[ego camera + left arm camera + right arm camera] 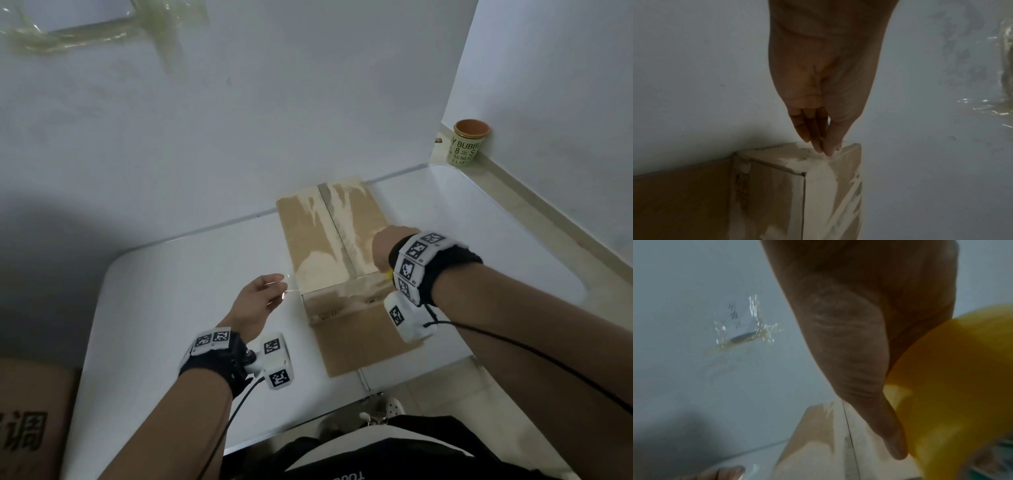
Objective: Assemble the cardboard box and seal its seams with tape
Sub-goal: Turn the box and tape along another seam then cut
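Observation:
A brown cardboard box [329, 240] lies on the white table [171, 308], its top seam covered with clear tape. One flap [363, 339] lies flat towards me. My left hand [263, 294] pinches the end of a clear tape strip [289, 286] beside the box's near left corner. In the left wrist view the pinched fingertips [824, 149] sit at the box [818, 186] corner. My right hand [383, 253] is over the box's near right edge and grips a yellow tape dispenser [951, 394], mostly hidden in the head view.
A white wall stands right behind the box, with old tape scraps [102, 27] stuck high on it. A green paper cup [469, 144] sits on the floor at the far right. A large printed carton [30, 421] stands at the table's left.

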A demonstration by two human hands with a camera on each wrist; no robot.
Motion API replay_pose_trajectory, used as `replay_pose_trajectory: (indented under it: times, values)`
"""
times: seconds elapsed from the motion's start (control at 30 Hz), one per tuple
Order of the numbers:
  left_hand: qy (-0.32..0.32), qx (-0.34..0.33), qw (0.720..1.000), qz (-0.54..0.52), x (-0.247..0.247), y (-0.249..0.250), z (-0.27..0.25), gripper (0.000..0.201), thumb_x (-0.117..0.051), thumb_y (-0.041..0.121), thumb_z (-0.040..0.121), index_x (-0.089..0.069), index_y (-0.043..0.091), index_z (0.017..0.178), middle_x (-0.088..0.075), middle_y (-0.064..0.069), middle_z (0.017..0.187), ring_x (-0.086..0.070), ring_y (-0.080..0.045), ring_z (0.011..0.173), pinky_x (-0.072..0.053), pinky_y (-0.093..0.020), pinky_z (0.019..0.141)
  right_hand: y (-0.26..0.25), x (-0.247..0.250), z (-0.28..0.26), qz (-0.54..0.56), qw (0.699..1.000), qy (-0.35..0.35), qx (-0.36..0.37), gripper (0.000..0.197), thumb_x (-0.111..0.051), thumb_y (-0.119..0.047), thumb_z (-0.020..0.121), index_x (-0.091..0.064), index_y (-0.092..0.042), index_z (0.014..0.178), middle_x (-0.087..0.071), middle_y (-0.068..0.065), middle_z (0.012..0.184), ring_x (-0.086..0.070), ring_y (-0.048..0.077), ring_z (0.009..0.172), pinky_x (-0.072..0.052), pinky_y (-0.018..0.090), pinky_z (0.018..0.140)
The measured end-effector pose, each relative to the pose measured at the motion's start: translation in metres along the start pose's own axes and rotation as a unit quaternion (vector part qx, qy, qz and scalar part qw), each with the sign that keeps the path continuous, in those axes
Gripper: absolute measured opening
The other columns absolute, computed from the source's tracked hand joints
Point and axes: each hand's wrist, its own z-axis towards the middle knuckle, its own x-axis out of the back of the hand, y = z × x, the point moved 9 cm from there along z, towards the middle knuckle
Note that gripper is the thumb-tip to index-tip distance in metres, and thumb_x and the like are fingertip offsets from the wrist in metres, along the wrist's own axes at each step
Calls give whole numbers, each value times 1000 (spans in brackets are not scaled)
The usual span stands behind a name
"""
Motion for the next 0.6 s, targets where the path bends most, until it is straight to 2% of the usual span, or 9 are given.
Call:
replay_pose_trajectory:
  times: [0.07,0.13,0.2,0.27,0.3,0.37,0.5,0.57,0.6]
  values:
    - [-1,7,1000,-6,-2,-10,-4,15,-63,-1,88,-64,12,93,-64,1,76,-60,-10,72,-48,-22,77,-1,-6,0,9,1000,28,3,10,-55,-25,86,-46,-20,88,-45,4,91,-41,23,82,-36,33,67]
    - [1,14,1000,-11,-1,-19,-7,15,-63,0,88,-64,13,95,-65,3,77,-61,-9,75,-48,-22,81,-2,-15,0,21,999,27,-1,7,-53,-26,87,-50,-21,90,-44,4,91,-40,22,81,-31,28,56]
    - [5,17,1000,-21,2,-27,-10,16,-63,0,88,-63,13,98,-65,4,75,-61,-9,77,-47,-23,84,-4,-17,-1,20,999,37,7,18,-52,-25,88,-62,-18,102,-45,5,91,-40,22,81,-34,29,60]
    - [10,17,999,-36,6,-33,-13,16,-62,-1,88,-62,13,97,-65,4,73,-61,-10,77,-47,-23,85,-5,-19,-1,0,999,44,16,30,-53,-23,89,-64,-11,114,-55,9,97,-40,21,82,-35,33,69]
    - [14,17,999,-41,7,-36,-15,16,-62,-1,88,-63,13,96,-66,4,73,-61,-10,78,-46,-24,86,-6,-19,-2,-8,999,46,23,31,-53,-23,89,-63,-10,117,-61,12,106,-40,21,82,-35,33,71]
    - [24,13,998,-50,8,-41,-16,17,-62,-1,88,-63,14,95,-66,4,77,-62,-10,80,-46,-24,87,-8,-17,-4,-20,998,54,30,32,-53,-23,90,-63,-10,118,-62,13,119,-39,21,83,-35,33,72]
    - [41,6,996,-75,9,-45,-19,17,-61,-1,88,-63,15,92,-67,2,80,-63,-10,84,-46,-24,88,-7,-14,-3,-9,997,67,28,33,-52,-24,90,-63,-9,117,-62,14,121,-41,21,83,-34,32,72]
    - [39,3,996,-79,7,-44,-20,18,-61,-1,88,-63,16,93,-66,2,81,-63,-11,85,-45,-25,90,-7,-13,-2,-6,997,66,25,32,-52,-24,90,-63,-9,117,-62,14,121,-52,27,88,-34,32,72]
    - [39,1,996,-80,6,-44,-19,18,-61,-1,88,-63,16,93,-66,2,81,-62,-11,85,-45,-25,89,-7,-13,-3,-8,998,64,25,32,-51,-23,91,-63,-8,117,-61,14,121,-57,30,96,-34,32,72]
